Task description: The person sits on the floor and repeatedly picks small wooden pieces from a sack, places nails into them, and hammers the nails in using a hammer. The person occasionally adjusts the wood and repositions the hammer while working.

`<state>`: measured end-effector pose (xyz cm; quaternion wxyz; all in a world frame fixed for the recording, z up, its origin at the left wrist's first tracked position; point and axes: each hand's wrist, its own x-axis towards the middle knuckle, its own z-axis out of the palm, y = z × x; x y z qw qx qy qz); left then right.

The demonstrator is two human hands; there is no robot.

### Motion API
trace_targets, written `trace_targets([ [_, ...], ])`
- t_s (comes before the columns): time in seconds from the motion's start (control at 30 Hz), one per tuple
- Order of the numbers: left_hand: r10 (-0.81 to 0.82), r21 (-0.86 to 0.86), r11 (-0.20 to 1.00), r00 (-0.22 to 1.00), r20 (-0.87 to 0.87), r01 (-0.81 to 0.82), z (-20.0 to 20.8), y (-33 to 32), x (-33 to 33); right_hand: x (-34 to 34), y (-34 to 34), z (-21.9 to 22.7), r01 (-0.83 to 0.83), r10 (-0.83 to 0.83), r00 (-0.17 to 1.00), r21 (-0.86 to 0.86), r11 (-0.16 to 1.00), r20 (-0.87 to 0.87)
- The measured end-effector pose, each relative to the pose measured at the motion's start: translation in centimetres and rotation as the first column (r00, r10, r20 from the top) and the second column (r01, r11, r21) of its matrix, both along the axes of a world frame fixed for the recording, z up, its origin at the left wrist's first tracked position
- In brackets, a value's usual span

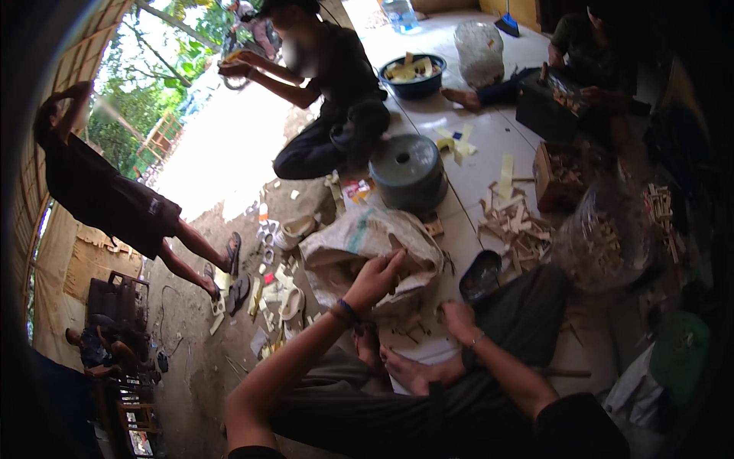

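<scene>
My left hand (375, 281) is over the open mouth of a whitish woven sack (336, 245), its fingers curled together. Whatever they hold, if anything, is too small to make out. Lower and to the right, my right hand (459, 322) is closed beside my bent knee, just below a dark oval tray (480, 277). Its fingertips are pressed together, and their contents cannot be made out. Thin dark pieces (413, 330) lie on the tiles between my hands, by my bare feet. Right of the tray spreads a pile of small wooden pieces (516, 229).
A grey-green round plastic stool (405, 172) stands behind the sack. A wooden box (556, 176) and a clear plastic bag (604, 241) with pieces are at right. Scraps and sandals (293, 302) litter the ground at left. One person sits beyond the stool, another at far right; one stands at left.
</scene>
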<state>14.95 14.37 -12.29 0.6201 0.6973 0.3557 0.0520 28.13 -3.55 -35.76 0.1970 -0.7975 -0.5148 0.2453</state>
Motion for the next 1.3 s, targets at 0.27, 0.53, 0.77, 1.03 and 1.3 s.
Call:
trace_targets([
  [0.27,-0.091,0.360,0.930,0.996,0.024,0.077,-10.4,-4.3,4.1,2.8,-1.9,1.6,0.177,-0.172,0.984,0.189,0.966,-0.043],
  [0.53,0.147,0.243,0.955,0.984,0.100,-0.168,-17.1,-10.3,0.6,4.9,-5.0,4.2,0.400,-0.198,0.672,0.125,0.908,-0.714],
  [0.77,0.229,0.244,0.931,0.956,0.186,-0.270,-19.9,-15.9,-0.1,3.3,-6.3,5.8,0.451,-0.240,0.430,-0.023,0.892,-0.870],
  [1.03,0.253,0.290,0.910,0.951,0.180,-0.297,-21.0,-15.9,0.2,2.3,-6.9,5.9,0.394,-0.255,0.515,-0.039,0.918,-0.818],
  [1.3,0.272,0.257,0.913,0.942,0.196,-0.317,-21.1,-15.9,0.4,1.9,-6.7,6.3,0.399,-0.295,0.593,-0.045,0.916,-0.749],
])
